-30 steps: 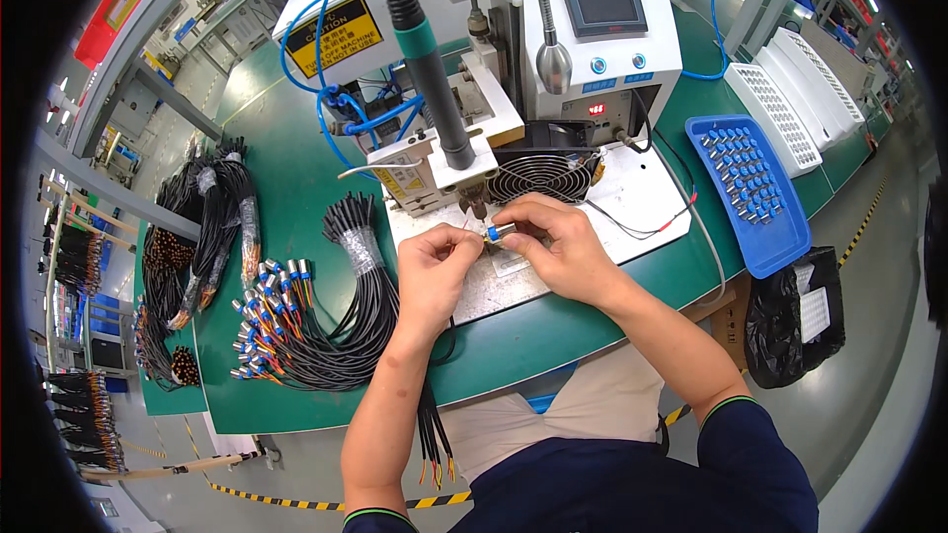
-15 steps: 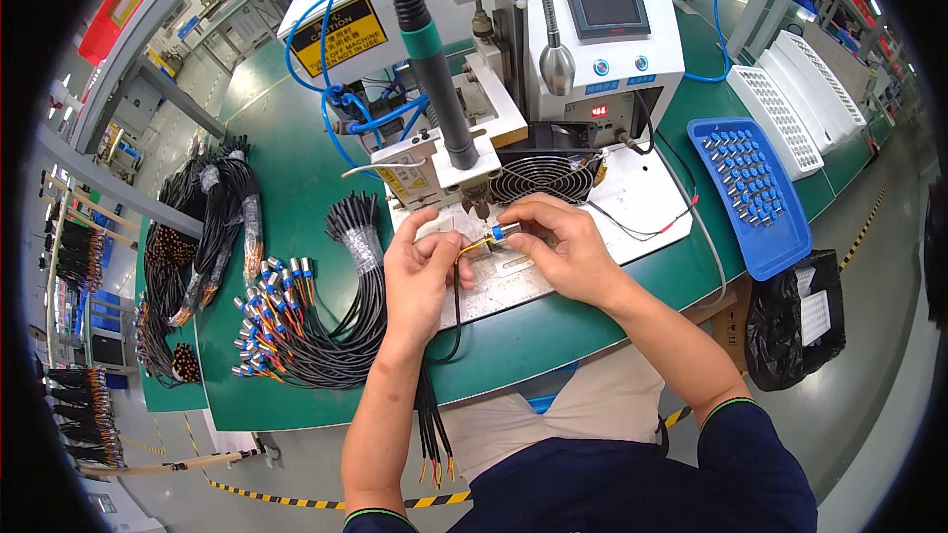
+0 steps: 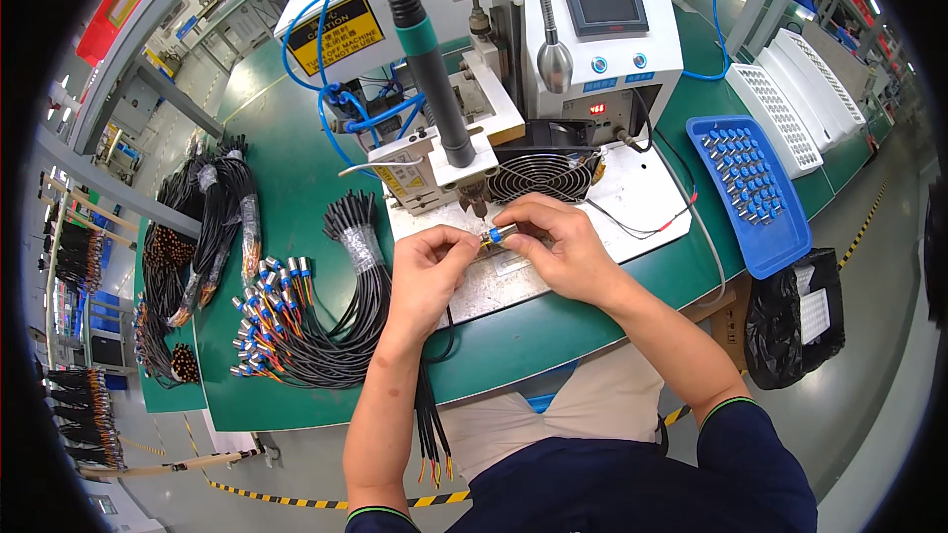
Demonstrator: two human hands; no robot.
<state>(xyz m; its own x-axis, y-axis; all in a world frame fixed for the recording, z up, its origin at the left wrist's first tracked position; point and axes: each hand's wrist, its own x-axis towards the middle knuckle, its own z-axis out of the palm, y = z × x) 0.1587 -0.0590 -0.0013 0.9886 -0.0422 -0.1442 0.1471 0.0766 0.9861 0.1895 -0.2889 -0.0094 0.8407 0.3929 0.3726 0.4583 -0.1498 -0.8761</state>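
Between thumb and fingers of my right hand (image 3: 565, 245) is a small metal connector (image 3: 501, 235) with a blue ring, held just in front of and below the soldering tip (image 3: 474, 205). My left hand (image 3: 432, 271) pinches the wire end of a black cable (image 3: 446, 341) against the connector's left side. A trace of yellow wire shows there; the exact joint is hidden by my fingertips. Above both hands, the black and green soldering iron (image 3: 439, 89) leans in its mount on the bench machine.
Left of my arm lies a bundle of black cables (image 3: 355, 336) with blue-ringed connectors; more cable bundles (image 3: 202, 227) lie beyond. On the right, a blue tray (image 3: 772, 255) holds several connectors beside white perforated racks (image 3: 775, 114). A fan (image 3: 538, 178) stands behind my hands. A black-bagged bin (image 3: 775, 336) is at lower right.
My left hand has shifted slightly up and right, its fingers closing in a pinch, bringing the wires up to the connector. My right hand stays nearly in place with the connector.
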